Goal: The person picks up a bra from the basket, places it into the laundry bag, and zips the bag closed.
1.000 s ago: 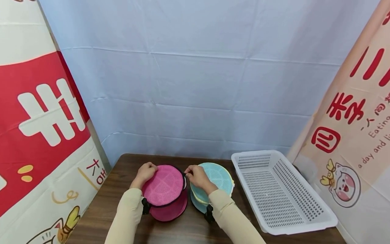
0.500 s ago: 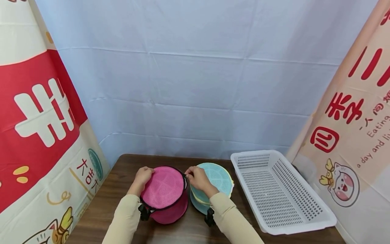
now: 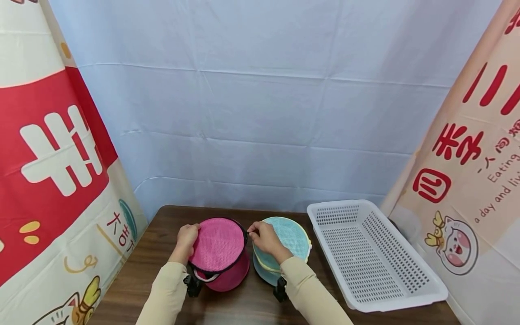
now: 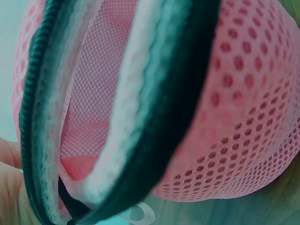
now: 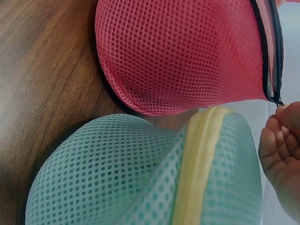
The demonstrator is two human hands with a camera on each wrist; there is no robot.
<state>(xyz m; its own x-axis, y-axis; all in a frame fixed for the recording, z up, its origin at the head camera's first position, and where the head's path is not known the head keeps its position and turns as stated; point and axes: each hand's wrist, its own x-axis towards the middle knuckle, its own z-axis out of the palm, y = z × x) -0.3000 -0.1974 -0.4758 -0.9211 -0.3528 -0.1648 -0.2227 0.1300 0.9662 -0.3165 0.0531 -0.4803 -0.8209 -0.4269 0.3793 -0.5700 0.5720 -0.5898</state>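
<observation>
A pink mesh laundry bag [image 3: 217, 246], round with a black zipper around its top, stands on the table. My left hand [image 3: 188, 238] grips its left upper rim. In the left wrist view the zipper's black edge [image 4: 183, 89] stands apart from the opposite edge, and the pink inside shows between them. My right hand [image 3: 263, 237] pinches the zipper pull [image 5: 279, 103] at the bag's right side, its fingers curled in the right wrist view. Close under that hand is a light blue mesh laundry bag [image 3: 290, 239] with a yellow zipper [image 5: 199, 164].
A white perforated plastic basket [image 3: 349, 289] stands on the right of the brown wooden table [image 3: 162, 225]. Behind the table hangs a pale blue cloth [image 3: 260, 113]. Printed curtains [image 3: 455, 180] flank both sides.
My left hand has shifted slightly left along the pink laundry bag's rim. The bag has turned and tilted, and a pale strip now shows at its near edge. My right hand stays nearly still.
</observation>
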